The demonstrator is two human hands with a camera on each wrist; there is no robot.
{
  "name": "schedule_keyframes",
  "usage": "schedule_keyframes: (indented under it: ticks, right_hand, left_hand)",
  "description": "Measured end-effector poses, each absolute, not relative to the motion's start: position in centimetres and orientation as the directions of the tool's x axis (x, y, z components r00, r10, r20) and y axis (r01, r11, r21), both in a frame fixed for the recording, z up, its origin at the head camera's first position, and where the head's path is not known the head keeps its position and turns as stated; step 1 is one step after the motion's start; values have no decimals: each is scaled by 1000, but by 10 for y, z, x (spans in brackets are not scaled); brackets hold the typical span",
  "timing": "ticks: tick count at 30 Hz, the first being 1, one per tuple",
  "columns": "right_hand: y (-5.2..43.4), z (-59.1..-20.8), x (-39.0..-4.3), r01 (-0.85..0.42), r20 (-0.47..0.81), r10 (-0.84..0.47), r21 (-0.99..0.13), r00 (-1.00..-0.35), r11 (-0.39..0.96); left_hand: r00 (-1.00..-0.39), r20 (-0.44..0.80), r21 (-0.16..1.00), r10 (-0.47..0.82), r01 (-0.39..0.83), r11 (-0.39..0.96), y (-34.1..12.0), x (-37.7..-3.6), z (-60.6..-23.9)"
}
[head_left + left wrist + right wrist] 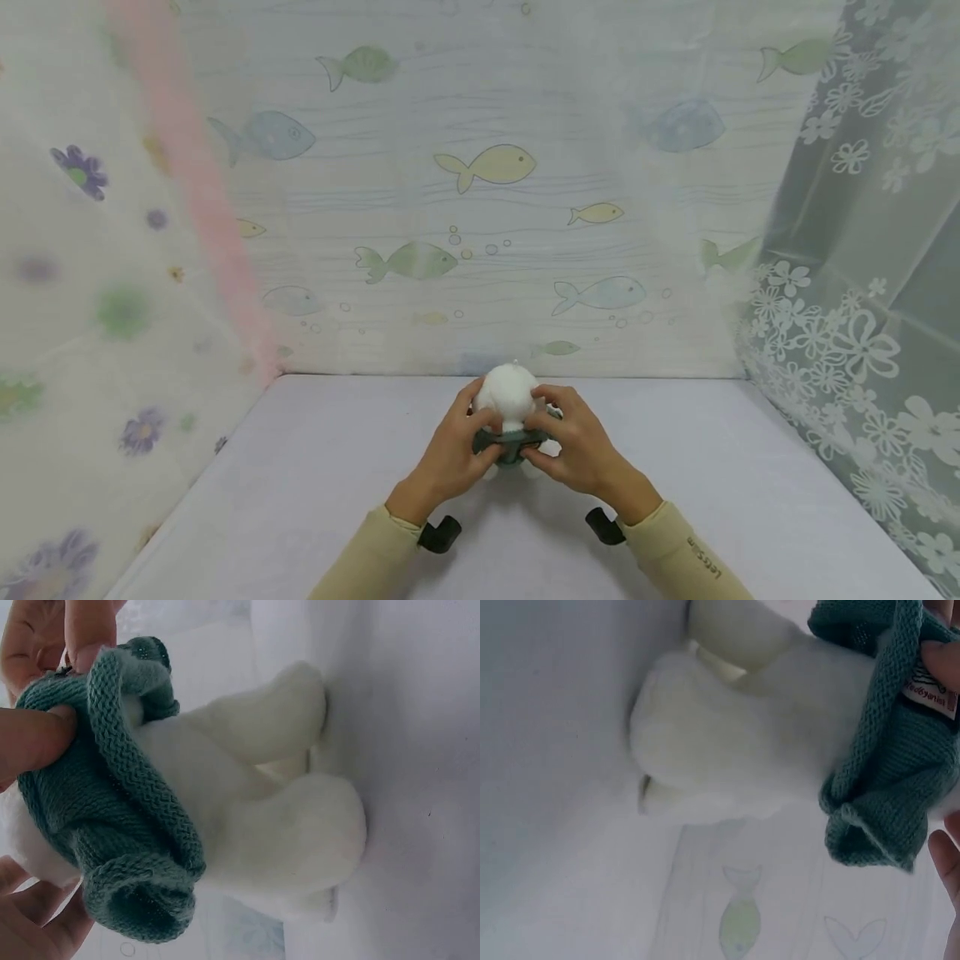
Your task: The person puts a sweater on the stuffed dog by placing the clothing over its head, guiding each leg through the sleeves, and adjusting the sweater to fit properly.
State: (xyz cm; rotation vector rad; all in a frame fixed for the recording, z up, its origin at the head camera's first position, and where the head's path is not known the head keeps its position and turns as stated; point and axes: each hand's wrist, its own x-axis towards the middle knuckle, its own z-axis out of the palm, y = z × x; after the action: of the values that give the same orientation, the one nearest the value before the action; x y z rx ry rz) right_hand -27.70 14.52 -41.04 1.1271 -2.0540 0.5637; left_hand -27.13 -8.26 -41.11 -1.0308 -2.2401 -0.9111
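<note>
A white plush toy [508, 395] stands on the pale table [315, 492], wearing a small teal knitted sweater [512, 440] bunched round its body. My left hand [459, 446] pinches the sweater's left side, thumb pressed into the knit [105, 802]. My right hand [570, 440] pinches the right side of the sweater [889, 780] near its sewn label [928, 696]. In the wrist views the toy's white legs [300, 825] [705, 750] rest against the table.
Fish-patterned cloth [487, 167] hangs behind the table. Flowered cloth [82, 275] closes the left side, and a lace curtain [862, 333] the right. Black wrist camera mounts [441, 533] [604, 525] sit under both sleeves.
</note>
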Motion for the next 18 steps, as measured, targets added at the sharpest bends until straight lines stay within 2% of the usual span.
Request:
schedule_keyframes:
  ticks: [10, 14, 18]
  right_hand:
    - [145, -407, -274, -861, 729, -567, -62, -384, 504]
    - [146, -407, -272, -856, 710, -556, -130, -432, 500]
    - [145, -408, -273, -834, 729, -496, -188, -473, 519]
  left_hand:
    - [-591, 640, 439, 491, 805, 399, -85, -271, -411]
    - [-618, 607, 484, 500, 786, 385, -87, -272, -411]
    - [-638, 623, 484, 452, 769, 419, -86, -275, -413]
